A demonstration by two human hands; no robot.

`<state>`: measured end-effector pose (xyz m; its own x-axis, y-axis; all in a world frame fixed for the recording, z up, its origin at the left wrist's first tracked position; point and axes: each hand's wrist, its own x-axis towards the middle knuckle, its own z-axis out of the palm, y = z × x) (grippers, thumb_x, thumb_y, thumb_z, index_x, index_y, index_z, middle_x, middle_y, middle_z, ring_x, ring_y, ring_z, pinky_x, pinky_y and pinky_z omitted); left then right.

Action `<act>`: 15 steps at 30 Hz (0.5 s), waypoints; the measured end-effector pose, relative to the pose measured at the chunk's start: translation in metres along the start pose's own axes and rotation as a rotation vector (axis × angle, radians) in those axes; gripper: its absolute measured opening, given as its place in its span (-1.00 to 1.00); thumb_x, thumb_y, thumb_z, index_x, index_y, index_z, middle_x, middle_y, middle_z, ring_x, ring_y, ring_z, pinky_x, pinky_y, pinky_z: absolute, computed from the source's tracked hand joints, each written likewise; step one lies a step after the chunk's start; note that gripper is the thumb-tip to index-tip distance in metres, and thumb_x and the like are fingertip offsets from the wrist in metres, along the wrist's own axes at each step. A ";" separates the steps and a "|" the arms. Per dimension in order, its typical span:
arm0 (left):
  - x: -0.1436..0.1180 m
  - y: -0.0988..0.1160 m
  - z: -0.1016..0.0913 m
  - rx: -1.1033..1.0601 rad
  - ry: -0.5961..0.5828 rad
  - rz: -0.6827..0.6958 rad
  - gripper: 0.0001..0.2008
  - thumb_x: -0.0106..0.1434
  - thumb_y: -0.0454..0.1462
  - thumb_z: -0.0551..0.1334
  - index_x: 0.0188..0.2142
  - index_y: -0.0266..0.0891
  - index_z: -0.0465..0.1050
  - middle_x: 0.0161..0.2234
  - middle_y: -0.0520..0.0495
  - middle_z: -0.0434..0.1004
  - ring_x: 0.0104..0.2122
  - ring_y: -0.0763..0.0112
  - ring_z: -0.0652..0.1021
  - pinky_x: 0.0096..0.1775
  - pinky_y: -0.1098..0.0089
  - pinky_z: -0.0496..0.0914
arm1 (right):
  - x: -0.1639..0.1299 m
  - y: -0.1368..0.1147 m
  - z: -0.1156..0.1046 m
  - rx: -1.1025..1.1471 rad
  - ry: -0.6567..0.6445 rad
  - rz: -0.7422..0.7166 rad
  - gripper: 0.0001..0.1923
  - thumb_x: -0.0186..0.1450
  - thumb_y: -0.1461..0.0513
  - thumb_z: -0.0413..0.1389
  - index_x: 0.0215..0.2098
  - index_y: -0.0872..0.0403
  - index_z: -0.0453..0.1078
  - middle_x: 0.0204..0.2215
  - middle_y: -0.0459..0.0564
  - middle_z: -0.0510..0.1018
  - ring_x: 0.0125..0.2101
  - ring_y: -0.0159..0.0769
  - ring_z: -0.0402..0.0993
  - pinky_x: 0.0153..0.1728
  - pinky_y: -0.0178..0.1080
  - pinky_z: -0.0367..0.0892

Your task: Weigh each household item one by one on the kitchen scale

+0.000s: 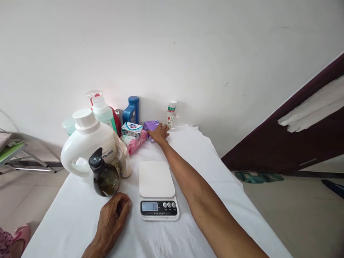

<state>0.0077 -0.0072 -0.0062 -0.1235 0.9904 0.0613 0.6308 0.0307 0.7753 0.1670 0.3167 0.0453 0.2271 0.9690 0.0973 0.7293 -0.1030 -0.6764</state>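
My right hand [159, 134] reaches to the far side of the white-covered table, with its thumb and fingers around the near right part of a purple packet [151, 125]. Just beyond the fingers, a small clear bottle [171, 116] with a white cap stands by the wall. My left hand [114, 218] rests on the cloth near the front, its fingers curled and nothing visible in them. Close behind it stands a dark pump bottle [105, 177]. Between my arms sits a white kitchen scale [156, 179] with a bare platform; its display [149, 206] reads 16.
At the left stand a large white jug [91, 138], a pale bottle [123, 159] and a green-tinted bottle [103, 113]. A blue bottle [131, 110], a soap box [131, 129] and a pink packet [136, 143] are farther back. Green slippers [249, 177] lie on the floor.
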 end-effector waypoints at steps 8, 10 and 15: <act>-0.001 -0.008 0.004 0.010 0.007 -0.010 -0.68 0.38 -0.01 0.15 -0.30 -0.15 0.52 -0.50 0.02 0.50 -0.52 0.39 0.47 -0.44 0.45 0.36 | 0.009 0.014 -0.025 0.056 0.082 -0.176 -0.61 0.31 0.03 0.16 -0.01 0.09 0.39 0.08 0.22 0.43 0.19 0.03 0.26 0.21 -0.02 0.22; -0.002 -0.008 0.005 0.019 -0.006 -0.024 -0.68 0.39 0.00 0.15 -0.30 -0.14 0.51 -0.49 0.02 0.51 -0.51 0.38 0.48 -0.43 0.44 0.37 | 0.015 0.016 -0.037 0.075 0.201 -0.163 -0.59 0.37 0.04 0.11 0.07 0.10 0.33 0.16 0.25 0.35 0.25 0.02 0.18 0.25 -0.01 0.16; 0.000 -0.004 0.003 0.034 -0.015 -0.009 -0.67 0.38 -0.01 0.13 -0.32 -0.15 0.50 -0.50 0.01 0.51 -0.53 0.37 0.48 -0.44 0.42 0.36 | 0.055 0.023 -0.061 0.127 0.369 -0.056 -0.13 0.18 0.05 0.38 0.29 0.19 0.12 0.30 0.41 0.17 0.33 0.21 0.06 0.26 0.16 0.15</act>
<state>0.0072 -0.0070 -0.0111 -0.1183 0.9920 0.0446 0.6554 0.0443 0.7540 0.2352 0.3540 0.0794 0.4232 0.8239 0.3769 0.6670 -0.0018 -0.7451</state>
